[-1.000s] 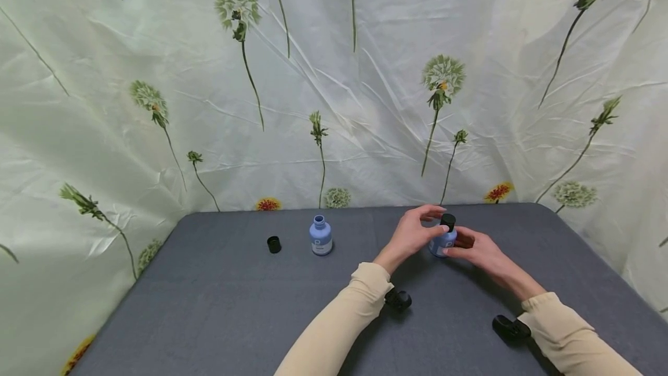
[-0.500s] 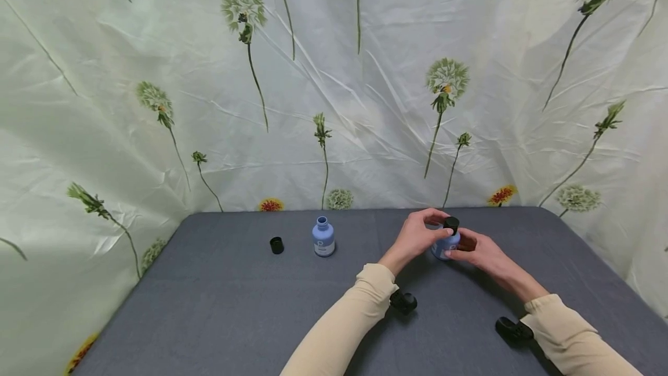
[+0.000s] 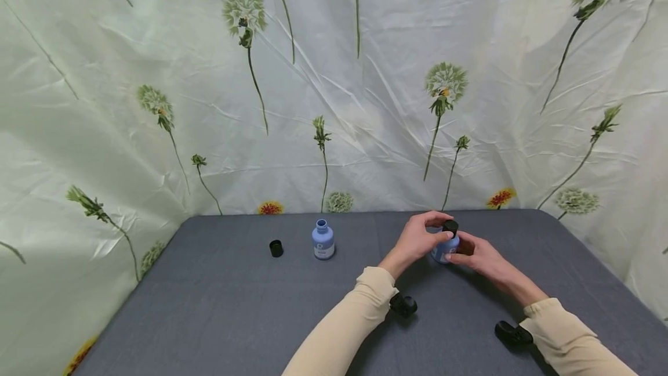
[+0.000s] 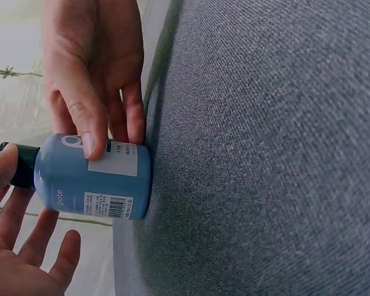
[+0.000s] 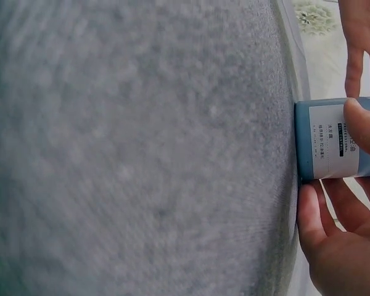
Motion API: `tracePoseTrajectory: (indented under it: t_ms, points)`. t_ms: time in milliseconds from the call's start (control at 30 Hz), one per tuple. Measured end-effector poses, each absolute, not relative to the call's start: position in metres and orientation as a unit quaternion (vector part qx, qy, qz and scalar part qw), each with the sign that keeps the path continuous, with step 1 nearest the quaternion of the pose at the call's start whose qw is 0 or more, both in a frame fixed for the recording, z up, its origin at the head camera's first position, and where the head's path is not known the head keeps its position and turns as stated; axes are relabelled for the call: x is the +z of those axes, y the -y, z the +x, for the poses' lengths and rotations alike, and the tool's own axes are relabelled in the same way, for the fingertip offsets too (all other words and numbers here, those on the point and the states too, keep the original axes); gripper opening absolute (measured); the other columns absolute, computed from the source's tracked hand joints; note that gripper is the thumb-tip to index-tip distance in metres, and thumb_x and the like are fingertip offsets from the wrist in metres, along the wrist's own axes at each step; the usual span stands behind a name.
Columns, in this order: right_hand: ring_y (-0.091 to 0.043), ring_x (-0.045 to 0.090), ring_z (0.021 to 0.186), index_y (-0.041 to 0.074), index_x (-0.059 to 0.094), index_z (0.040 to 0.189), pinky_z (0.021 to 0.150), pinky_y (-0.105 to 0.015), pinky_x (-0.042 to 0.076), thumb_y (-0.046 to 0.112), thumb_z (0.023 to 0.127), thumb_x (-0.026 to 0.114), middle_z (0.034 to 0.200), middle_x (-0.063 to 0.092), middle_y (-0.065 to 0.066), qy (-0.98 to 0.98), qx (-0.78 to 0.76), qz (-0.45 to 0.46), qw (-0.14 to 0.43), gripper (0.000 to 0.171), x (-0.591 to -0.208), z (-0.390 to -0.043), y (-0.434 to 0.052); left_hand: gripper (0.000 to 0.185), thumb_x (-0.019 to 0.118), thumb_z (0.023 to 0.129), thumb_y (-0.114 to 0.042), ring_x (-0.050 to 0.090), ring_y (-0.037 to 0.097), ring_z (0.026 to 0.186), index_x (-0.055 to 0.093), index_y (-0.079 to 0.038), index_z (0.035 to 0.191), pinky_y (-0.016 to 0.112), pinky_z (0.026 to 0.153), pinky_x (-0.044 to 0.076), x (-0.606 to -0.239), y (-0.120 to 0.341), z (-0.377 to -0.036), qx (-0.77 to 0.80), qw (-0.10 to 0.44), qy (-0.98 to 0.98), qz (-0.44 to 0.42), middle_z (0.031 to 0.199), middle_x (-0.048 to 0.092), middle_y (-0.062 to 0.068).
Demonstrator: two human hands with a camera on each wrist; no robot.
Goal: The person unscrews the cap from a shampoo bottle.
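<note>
Toward the back right of the table stands a small blue bottle (image 3: 440, 252) with a white label and a black screw cap (image 3: 450, 227). My left hand (image 3: 416, 240) pinches the cap between thumb and fingers from the left. Low on the bottle's body, my right hand (image 3: 482, 257) grips it from the right, its thumb across the label in the left wrist view. That same view shows the cap (image 4: 26, 165) seated at the neck, partly behind the left thumb. In the right wrist view the bottle's base (image 5: 304, 140) sits at the table surface.
A second blue bottle (image 3: 323, 241), uncapped and upright, stands left of the hands. Farther left, a loose black cap (image 3: 276, 248) lies on the grey table (image 3: 219, 318). A white flowered cloth (image 3: 365, 103) hangs behind the table's back edge.
The view has shifted slightly. Both hands keep their hold on the capped bottle, with the left fingers moving only a little about the cap.
</note>
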State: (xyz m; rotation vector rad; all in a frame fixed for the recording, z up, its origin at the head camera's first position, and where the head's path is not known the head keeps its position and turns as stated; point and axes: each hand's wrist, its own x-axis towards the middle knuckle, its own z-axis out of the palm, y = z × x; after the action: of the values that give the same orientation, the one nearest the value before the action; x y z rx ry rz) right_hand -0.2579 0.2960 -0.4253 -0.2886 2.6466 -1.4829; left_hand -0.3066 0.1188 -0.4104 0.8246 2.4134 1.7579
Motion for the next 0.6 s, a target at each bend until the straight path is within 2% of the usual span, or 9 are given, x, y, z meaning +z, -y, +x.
tracePoseTrajectory:
  t_ms: [267,600]
  points:
    - [-0.032,0.057,0.113,-0.005,0.04,0.143,0.087,-0.04,0.05,0.028,0.094,0.069,0.129,0.057,-0.022,-0.87,-0.483,-0.094,0.045,0.065,-0.423,-0.254,-0.291,0.026,0.075,0.09,-0.017,0.058,0.002,0.1,0.072,-0.021,0.115,0.02,0.077,0.049,-0.408,-0.114,-0.304,0.559,0.016,-0.782,0.275,0.105,0.067,-0.014]
    - [-0.037,0.054,0.119,-0.003,0.042,0.145,0.091,-0.045,0.049,0.034,0.092,0.07,0.133,0.056,-0.023,-0.873,-0.48,-0.08,0.031,0.07,-0.419,-0.249,-0.283,0.026,0.075,0.089,-0.015,0.062,0.012,0.103,0.072,-0.021,0.115,0.019,0.074,0.049,-0.403,-0.104,-0.306,0.555,0.009,-0.782,0.284,0.104,0.066,-0.011]
